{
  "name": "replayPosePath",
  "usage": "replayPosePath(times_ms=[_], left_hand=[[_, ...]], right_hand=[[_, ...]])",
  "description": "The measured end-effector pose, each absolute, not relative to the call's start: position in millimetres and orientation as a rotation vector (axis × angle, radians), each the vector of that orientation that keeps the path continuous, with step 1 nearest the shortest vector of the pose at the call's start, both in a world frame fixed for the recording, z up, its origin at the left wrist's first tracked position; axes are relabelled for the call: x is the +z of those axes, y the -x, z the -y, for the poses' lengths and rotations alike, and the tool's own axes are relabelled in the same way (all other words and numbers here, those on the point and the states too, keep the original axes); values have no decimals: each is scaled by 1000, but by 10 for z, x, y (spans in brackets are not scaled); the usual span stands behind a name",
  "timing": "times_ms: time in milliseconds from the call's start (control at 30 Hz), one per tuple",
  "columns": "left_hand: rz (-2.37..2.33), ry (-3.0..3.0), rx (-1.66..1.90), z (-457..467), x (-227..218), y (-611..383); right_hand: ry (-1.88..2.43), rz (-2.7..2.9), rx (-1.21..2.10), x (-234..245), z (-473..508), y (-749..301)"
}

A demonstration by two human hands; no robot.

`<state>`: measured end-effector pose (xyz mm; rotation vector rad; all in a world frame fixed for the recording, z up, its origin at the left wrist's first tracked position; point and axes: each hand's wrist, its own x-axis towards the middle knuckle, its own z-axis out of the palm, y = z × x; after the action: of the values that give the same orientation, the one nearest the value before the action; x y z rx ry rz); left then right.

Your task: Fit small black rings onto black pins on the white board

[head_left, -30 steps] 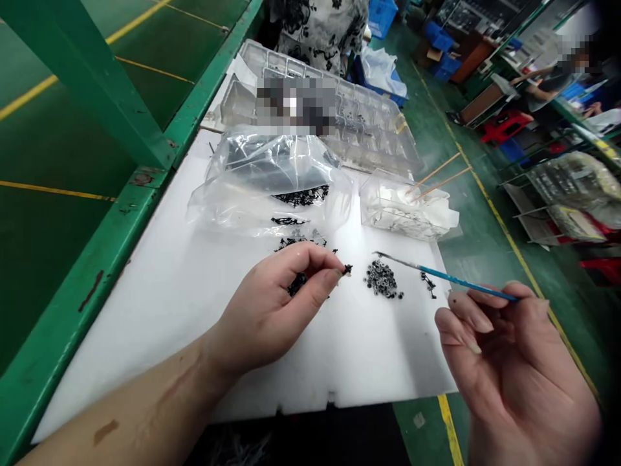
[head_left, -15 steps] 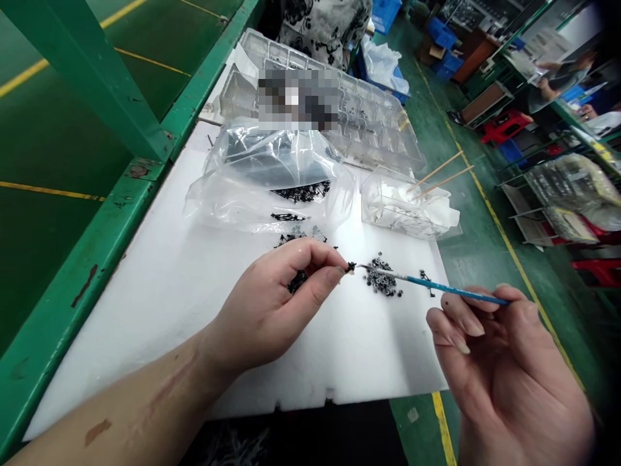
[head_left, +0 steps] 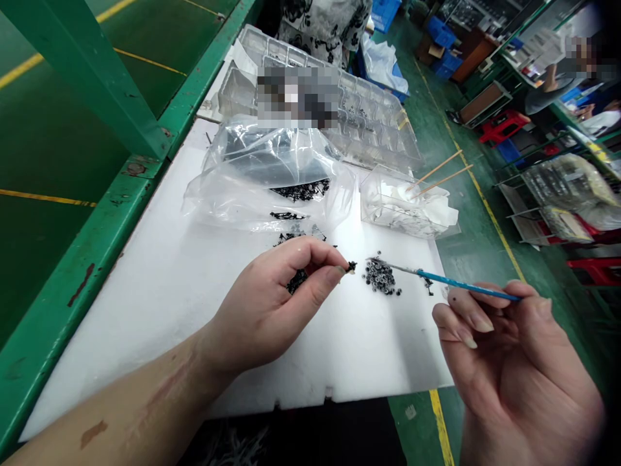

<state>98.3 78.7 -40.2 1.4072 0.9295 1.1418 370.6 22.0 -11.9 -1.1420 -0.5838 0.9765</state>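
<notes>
My left hand [head_left: 276, 304] is closed in a pinch over the white board [head_left: 169, 285], with a tiny black part [head_left: 351, 266] between thumb and forefinger and more black bits showing under the fingers. My right hand [head_left: 509, 362] grips a thin blue-handled brush [head_left: 451, 281] between thumb and fingers. The brush tip hangs over a small heap of black ring-like parts [head_left: 380, 276], a short way right of the pinched part.
A clear plastic bag [head_left: 262, 178] with black parts spilling out lies behind my hands. A clear box [head_left: 402, 207] holds white tissue and two wooden sticks. Compartment trays [head_left: 373, 123] sit further back. A green frame [head_left: 97, 213] borders the left. Another person stands beyond.
The brush tip touched the pinched part half a second ago and has drawn back to the right over the heap. My left hand has kept its place.
</notes>
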Motion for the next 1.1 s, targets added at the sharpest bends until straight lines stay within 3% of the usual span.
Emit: replayPosePath(times_ms=[833, 1100], left_hand=[[-920, -1408, 1126, -783, -402, -965], [-1004, -1558, 1081, -803, -481, -906]], right_hand=[[1154, 557, 964, -49, -242, -3635], [1210, 558, 661, -206, -957, -4439]])
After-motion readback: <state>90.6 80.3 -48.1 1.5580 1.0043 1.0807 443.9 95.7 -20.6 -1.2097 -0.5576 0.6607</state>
